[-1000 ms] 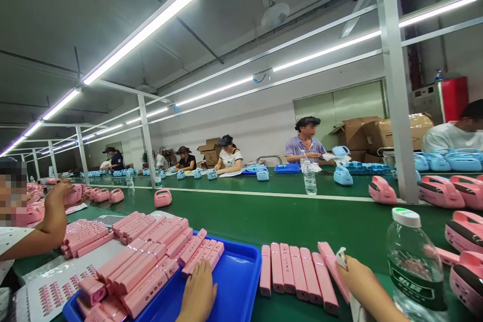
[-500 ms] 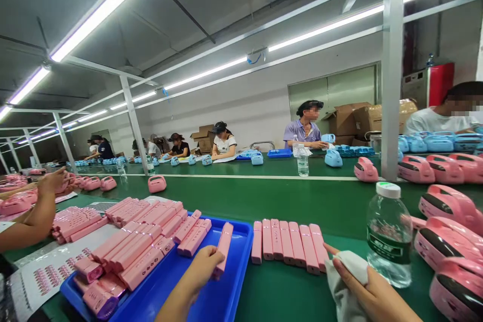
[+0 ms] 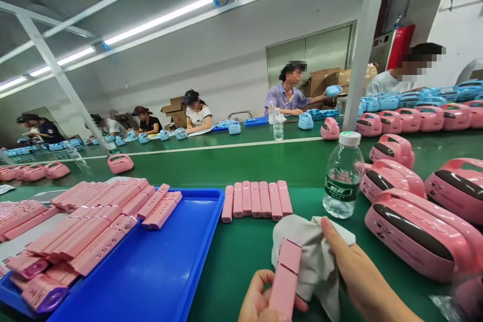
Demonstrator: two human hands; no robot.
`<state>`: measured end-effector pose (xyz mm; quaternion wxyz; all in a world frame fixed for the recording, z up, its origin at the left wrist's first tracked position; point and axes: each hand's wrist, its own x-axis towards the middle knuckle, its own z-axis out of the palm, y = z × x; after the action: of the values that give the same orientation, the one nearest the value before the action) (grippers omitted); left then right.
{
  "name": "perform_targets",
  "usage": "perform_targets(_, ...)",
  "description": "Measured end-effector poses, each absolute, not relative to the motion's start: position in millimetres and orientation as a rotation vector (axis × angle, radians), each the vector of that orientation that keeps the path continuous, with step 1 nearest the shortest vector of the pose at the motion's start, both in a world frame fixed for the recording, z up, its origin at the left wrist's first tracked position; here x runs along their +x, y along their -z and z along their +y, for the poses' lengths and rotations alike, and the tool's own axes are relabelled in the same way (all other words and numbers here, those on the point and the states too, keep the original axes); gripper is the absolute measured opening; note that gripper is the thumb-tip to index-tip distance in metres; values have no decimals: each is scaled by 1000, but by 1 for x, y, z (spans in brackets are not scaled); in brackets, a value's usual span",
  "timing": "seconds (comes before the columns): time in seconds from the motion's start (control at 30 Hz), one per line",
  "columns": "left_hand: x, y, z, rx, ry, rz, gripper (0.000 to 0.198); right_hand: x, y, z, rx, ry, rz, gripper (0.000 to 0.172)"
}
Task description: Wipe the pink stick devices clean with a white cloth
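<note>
Between the fingers of my left hand is a pink rectangular bar, tilted upward in front of me. My right hand grips a pale grey cloth, which hangs loosely right behind the bar's upper end; whether the two touch I cannot tell. Just beyond the cloth, a row of several similar pink bars lies side by side on the green table. To the left, a blue tray carries a heap of pink bars, some with small printed marks.
A water bottle with a green label stands beyond my right hand. Several pink handled cases crowd the right side. Across the table, co-workers sit among blue cases. A metal post rises at the right.
My left hand has carried the pink bar from above the tray rightward to the cloth. The cloth in my right hand has come closer and spread out. My view has turned right and down.
</note>
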<state>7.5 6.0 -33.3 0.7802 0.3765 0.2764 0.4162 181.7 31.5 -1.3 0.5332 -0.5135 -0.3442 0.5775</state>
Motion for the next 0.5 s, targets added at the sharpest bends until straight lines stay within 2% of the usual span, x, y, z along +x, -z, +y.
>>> perform_targets(0.13, 2, 35, -2, 794, -948, 613, 61, 178, -3, 22, -1217, -1249, -940, 58)
perform_targets(0.23, 0, 30, -6, 829, -1006, 658, 49, 172, -3, 14, -1205, -1192, -1119, 60)
perform_targets(0.3, 2, 28, -8, 794, -1013, 702, 50, 168, -2, 9, -1132, -1114, -1363, 53)
perform_targets(0.37, 6, 26, -10, 707, -991, 690, 60, 165, 0, 7, -1017, -889, -1694, 43)
perform_targets(0.5, 9, 16, -14, 504, -1005, 612, 69, 156, 2, 8, -791, -267, -2298, 49)
